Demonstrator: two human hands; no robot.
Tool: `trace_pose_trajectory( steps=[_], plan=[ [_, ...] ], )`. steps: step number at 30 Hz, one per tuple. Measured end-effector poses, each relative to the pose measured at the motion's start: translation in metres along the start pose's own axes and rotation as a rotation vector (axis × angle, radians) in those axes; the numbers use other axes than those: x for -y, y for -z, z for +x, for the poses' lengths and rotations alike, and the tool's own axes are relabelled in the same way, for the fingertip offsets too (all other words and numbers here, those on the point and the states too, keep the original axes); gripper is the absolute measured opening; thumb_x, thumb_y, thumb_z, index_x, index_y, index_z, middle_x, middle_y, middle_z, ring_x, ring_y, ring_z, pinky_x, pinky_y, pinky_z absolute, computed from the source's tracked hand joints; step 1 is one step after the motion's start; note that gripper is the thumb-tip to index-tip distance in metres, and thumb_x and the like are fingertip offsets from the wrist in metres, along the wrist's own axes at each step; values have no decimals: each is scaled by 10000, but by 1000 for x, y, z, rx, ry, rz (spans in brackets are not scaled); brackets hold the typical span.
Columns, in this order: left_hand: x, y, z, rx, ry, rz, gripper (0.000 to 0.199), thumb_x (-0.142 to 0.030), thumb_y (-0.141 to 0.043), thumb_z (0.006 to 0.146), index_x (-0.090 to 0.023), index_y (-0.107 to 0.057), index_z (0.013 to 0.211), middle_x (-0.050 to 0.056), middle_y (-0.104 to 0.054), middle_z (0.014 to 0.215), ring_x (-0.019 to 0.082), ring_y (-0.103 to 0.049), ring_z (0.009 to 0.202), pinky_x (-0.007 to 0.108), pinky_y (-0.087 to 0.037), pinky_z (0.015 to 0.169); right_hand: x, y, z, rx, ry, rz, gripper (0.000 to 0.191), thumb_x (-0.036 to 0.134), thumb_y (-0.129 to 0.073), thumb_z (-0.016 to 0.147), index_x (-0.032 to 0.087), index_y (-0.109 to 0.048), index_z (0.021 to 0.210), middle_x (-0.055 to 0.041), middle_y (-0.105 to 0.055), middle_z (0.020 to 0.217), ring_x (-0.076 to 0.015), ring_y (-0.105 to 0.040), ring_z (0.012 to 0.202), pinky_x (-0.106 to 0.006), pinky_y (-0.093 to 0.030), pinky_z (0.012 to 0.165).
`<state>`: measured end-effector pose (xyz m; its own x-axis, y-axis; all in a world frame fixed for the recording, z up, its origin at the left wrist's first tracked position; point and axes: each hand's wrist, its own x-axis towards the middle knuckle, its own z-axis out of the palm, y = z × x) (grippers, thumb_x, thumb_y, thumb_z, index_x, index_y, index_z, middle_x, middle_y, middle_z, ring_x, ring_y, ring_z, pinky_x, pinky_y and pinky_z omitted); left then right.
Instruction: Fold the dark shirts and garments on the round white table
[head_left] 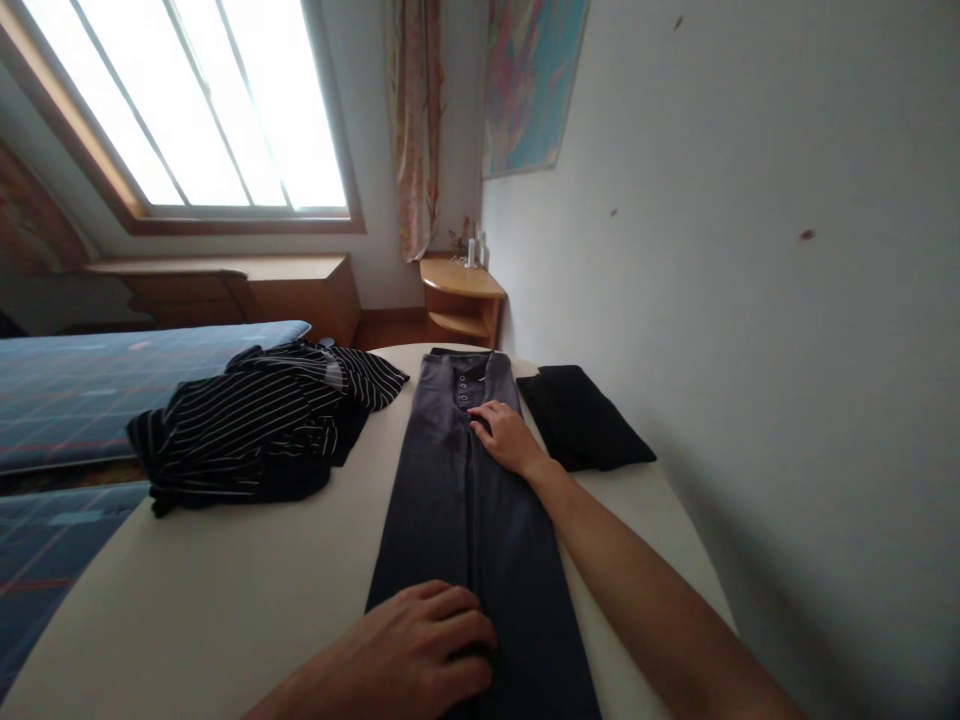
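Observation:
A pair of dark grey trousers [435, 500] lies stretched lengthwise over the table, its waistband at the far side and several button-like rings at the fly. My right hand [507, 436] rests on the upper part just below these rings, fingers extended and holding nothing. Nearer to me, my left hand [431, 640] lies over the trouser legs with its fingers bent and somewhat apart; nothing shows in its grasp. The lower ends of the legs run out of view at the bottom.
On the round cream table [247, 590], a heap of black striped clothing [255, 420] sits left and a folded black garment [585, 415] right. A bed with blue checked covering [75, 380] adjoins the left side. The white wall [787, 350] stands close on the right.

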<state>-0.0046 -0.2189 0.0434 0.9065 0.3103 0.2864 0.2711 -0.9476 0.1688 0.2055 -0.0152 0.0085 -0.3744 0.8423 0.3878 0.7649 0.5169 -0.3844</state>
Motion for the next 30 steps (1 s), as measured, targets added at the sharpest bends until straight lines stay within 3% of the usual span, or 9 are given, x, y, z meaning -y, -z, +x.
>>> trace_pose_trajectory(
  steps=[6, 14, 18, 22, 30],
  plan=[
    [-11, 6, -2, 56, 9, -117, 53, -326, -642, 963, -297, -673, 995, -60, -705, 1141, 127, -636, 1041, 248, -472, 938, 7, 5, -7, 74, -9, -53, 391, 293, -478, 999, 161, -607, 1343, -125, -635, 1279, -221, -563, 1192, -359, -384, 1082],
    [-13, -17, -9, 63, 91, -217, 117, -310, -590, 999, -246, -593, 1098, -26, -726, 1025, 94, -667, 945, 208, -479, 886, 14, 1, -19, 90, -19, -94, 459, 268, -462, 988, 107, -537, 1411, -149, -570, 1428, -248, -482, 1359, -417, -304, 1173],
    [-14, -6, -5, 32, -13, -211, 54, -293, -585, 1002, -253, -620, 1011, -44, -725, 1026, 94, -646, 1010, 223, -432, 988, 14, 0, -20, 123, -53, -93, 486, 293, -448, 995, 88, -510, 1432, -151, -528, 1472, -258, -441, 1400, -437, -274, 1195],
    [-14, -3, -3, 49, -52, -200, 120, -275, -562, 1012, -248, -628, 916, -56, -727, 1038, 103, -644, 987, 301, -352, 1118, 13, -1, -19, 139, -50, -87, 494, 315, -423, 1007, 123, -490, 1457, -133, -499, 1502, -248, -408, 1424, -455, -253, 1203],
    [-20, -40, -14, 112, -31, -319, 191, -373, -534, 1011, -213, -616, 945, 8, -731, 928, 114, -668, 801, 199, -510, 793, 19, 5, -20, 183, -45, -137, 522, 362, -391, 1018, 135, -468, 1481, -144, -460, 1529, -259, -386, 1436, -467, -237, 1204]
  ],
)
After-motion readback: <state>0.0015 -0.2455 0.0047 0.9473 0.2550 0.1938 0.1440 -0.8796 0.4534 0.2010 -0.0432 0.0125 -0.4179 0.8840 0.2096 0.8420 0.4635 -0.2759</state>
